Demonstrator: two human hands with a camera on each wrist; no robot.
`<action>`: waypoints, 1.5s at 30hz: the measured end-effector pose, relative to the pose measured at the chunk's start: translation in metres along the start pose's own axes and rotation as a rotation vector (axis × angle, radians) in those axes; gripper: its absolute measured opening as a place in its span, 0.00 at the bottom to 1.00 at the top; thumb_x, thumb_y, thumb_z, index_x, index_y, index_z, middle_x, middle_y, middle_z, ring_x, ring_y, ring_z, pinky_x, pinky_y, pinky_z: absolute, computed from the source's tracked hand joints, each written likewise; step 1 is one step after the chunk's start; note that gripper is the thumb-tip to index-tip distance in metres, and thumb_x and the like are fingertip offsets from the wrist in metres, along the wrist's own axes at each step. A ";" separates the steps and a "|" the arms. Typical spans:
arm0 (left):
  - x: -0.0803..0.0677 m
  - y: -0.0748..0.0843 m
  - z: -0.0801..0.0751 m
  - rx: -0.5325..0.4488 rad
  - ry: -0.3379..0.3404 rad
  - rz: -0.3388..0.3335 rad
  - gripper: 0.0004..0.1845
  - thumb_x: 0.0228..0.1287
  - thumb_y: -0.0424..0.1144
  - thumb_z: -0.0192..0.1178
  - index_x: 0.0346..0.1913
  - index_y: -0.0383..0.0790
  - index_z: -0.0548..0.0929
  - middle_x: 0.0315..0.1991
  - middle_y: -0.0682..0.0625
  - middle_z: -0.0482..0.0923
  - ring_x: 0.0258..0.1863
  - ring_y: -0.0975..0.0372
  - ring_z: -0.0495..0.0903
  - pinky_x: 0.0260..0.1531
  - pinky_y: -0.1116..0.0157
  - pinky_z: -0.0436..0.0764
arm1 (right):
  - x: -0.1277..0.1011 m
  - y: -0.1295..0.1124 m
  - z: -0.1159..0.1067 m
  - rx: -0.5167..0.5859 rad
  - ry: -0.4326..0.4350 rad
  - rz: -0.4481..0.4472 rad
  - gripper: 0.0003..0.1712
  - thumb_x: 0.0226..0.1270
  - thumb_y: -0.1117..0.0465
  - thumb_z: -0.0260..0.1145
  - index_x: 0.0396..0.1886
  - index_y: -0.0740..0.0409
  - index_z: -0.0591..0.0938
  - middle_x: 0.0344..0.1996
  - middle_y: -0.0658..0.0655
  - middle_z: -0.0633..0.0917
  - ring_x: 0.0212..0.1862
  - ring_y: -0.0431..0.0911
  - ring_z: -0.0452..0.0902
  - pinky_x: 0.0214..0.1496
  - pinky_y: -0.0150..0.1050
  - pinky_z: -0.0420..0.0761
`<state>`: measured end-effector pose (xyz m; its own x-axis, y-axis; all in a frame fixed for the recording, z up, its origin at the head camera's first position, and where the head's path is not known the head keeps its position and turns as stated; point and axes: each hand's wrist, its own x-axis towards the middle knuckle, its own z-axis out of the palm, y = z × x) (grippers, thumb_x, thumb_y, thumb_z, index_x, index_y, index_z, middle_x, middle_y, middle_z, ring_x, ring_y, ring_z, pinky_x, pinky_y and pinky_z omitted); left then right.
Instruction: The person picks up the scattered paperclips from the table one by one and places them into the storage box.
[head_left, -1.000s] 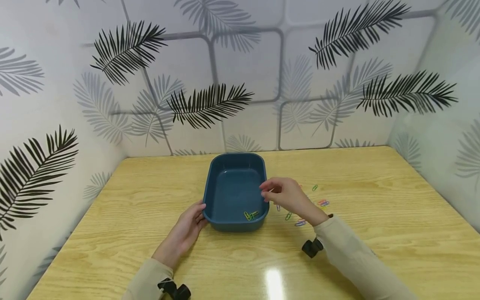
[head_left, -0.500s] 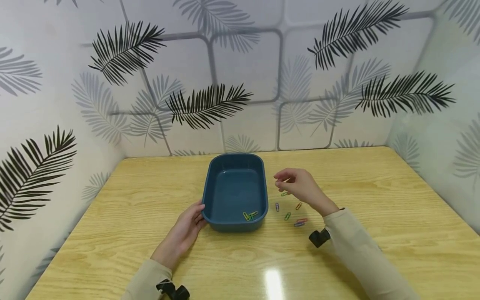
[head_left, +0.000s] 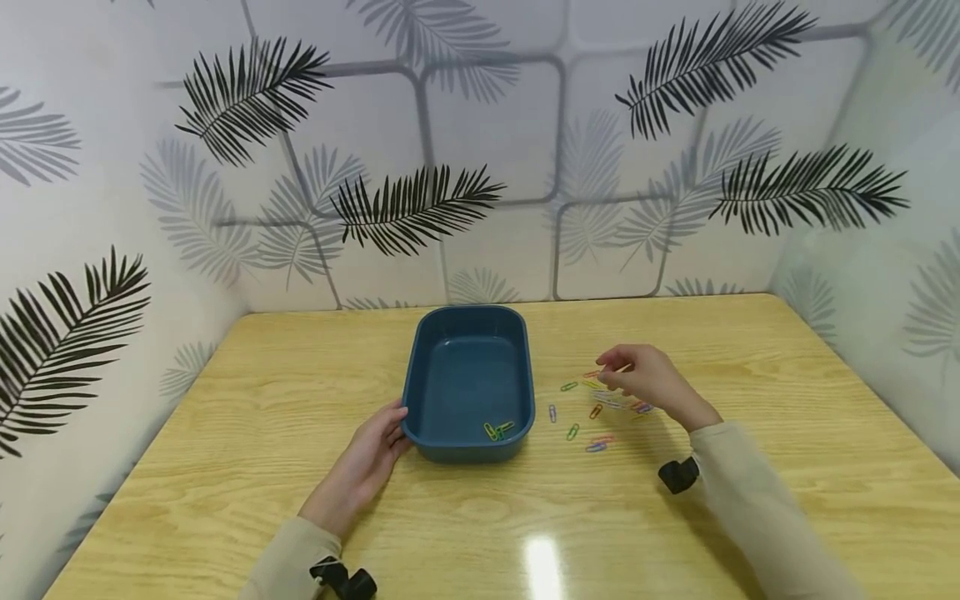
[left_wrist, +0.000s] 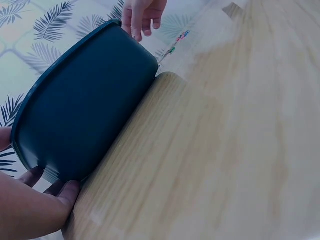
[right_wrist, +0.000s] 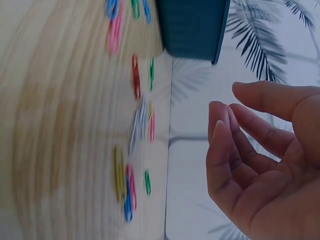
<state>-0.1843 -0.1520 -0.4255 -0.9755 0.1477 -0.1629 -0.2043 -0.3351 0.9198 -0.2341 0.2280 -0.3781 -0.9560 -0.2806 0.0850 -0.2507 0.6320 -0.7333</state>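
A dark blue plastic bin (head_left: 468,383) stands on the table with several yellow and green paper clips (head_left: 499,431) in its near right corner. My left hand (head_left: 367,458) holds the bin at its near left corner, thumb at the rim and fingers against the outer wall. My right hand (head_left: 648,382) hovers over loose coloured paper clips (head_left: 596,412) on the table right of the bin. In the right wrist view, thumb and fingers of the right hand (right_wrist: 260,155) are apart and loosely bent, with nothing between them.
The wooden table (head_left: 300,358) meets a leaf-patterned back wall (head_left: 487,258) just beyond the bin. Similar patterned walls flank both sides. Black wrist cameras sit on both sleeves (head_left: 742,483).
My right hand has moved right, from the bin's right rim to above the loose paper clips. My left hand and the bin stay put.
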 end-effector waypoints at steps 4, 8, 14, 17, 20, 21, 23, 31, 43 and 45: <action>0.000 -0.001 -0.001 0.004 -0.004 0.000 0.27 0.72 0.34 0.45 0.69 0.25 0.59 0.52 0.46 0.74 0.51 0.60 0.72 0.52 0.66 0.71 | -0.003 0.010 -0.011 -0.034 -0.023 0.039 0.18 0.67 0.64 0.63 0.51 0.74 0.78 0.37 0.62 0.82 0.35 0.54 0.79 0.37 0.46 0.82; 0.000 -0.001 0.000 -0.006 0.000 -0.008 0.26 0.72 0.34 0.45 0.69 0.26 0.60 0.52 0.46 0.74 0.51 0.59 0.72 0.52 0.66 0.71 | -0.004 0.019 -0.020 -0.061 -0.052 0.063 0.19 0.66 0.64 0.64 0.50 0.75 0.78 0.37 0.62 0.81 0.35 0.52 0.79 0.36 0.43 0.81; 0.001 0.000 -0.001 0.010 -0.013 -0.010 0.27 0.71 0.35 0.46 0.69 0.26 0.59 0.54 0.45 0.73 0.52 0.59 0.71 0.54 0.65 0.69 | -0.005 0.031 -0.028 -0.139 -0.116 0.095 0.18 0.61 0.63 0.69 0.44 0.75 0.79 0.35 0.63 0.82 0.34 0.50 0.77 0.34 0.42 0.79; 0.001 0.000 -0.001 0.010 -0.015 -0.008 0.28 0.72 0.36 0.46 0.70 0.26 0.59 0.54 0.45 0.73 0.52 0.59 0.71 0.54 0.65 0.69 | -0.005 0.034 -0.030 -0.184 -0.142 0.116 0.20 0.56 0.61 0.73 0.41 0.73 0.80 0.36 0.64 0.82 0.37 0.53 0.78 0.38 0.45 0.79; 0.001 0.000 -0.002 0.007 -0.006 -0.014 0.27 0.72 0.35 0.46 0.70 0.26 0.59 0.55 0.44 0.73 0.52 0.59 0.71 0.54 0.65 0.69 | -0.005 0.036 -0.029 -0.206 -0.176 0.136 0.20 0.54 0.60 0.76 0.39 0.70 0.80 0.36 0.64 0.82 0.38 0.53 0.77 0.39 0.46 0.78; 0.001 0.000 -0.002 0.009 -0.008 -0.016 0.27 0.72 0.36 0.46 0.70 0.26 0.59 0.55 0.44 0.72 0.52 0.59 0.71 0.54 0.65 0.69 | -0.005 0.036 -0.029 -0.206 -0.188 0.143 0.20 0.53 0.60 0.76 0.39 0.69 0.80 0.36 0.63 0.82 0.38 0.52 0.76 0.39 0.45 0.77; 0.001 0.000 -0.003 0.015 -0.013 -0.018 0.28 0.72 0.35 0.46 0.70 0.26 0.59 0.55 0.44 0.72 0.53 0.59 0.71 0.54 0.65 0.69 | -0.004 0.037 -0.027 -0.206 -0.210 0.144 0.18 0.54 0.61 0.75 0.38 0.69 0.80 0.35 0.61 0.82 0.36 0.50 0.75 0.38 0.43 0.76; 0.001 0.000 -0.002 -0.002 -0.006 -0.012 0.27 0.72 0.35 0.45 0.69 0.25 0.59 0.52 0.46 0.74 0.51 0.60 0.72 0.54 0.65 0.69 | -0.006 0.038 -0.024 -0.225 -0.225 0.091 0.08 0.56 0.66 0.72 0.31 0.65 0.80 0.30 0.58 0.83 0.33 0.48 0.74 0.36 0.41 0.74; 0.001 0.002 0.000 0.000 0.000 -0.011 0.27 0.72 0.35 0.45 0.69 0.25 0.59 0.50 0.48 0.76 0.50 0.61 0.72 0.53 0.66 0.70 | -0.004 0.038 -0.024 -0.236 -0.201 0.042 0.06 0.57 0.67 0.69 0.23 0.61 0.81 0.23 0.50 0.80 0.27 0.43 0.68 0.31 0.38 0.70; 0.001 0.002 0.001 -0.003 0.005 -0.014 0.26 0.72 0.34 0.45 0.69 0.25 0.59 0.50 0.48 0.76 0.50 0.61 0.73 0.52 0.66 0.71 | -0.004 0.038 -0.024 -0.234 -0.196 0.037 0.06 0.57 0.66 0.68 0.22 0.61 0.81 0.21 0.49 0.78 0.25 0.43 0.67 0.30 0.37 0.69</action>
<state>-0.1861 -0.1518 -0.4234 -0.9729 0.1479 -0.1778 -0.2185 -0.3358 0.9162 -0.2435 0.2704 -0.3901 -0.9234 -0.3738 -0.0878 -0.2657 0.7872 -0.5566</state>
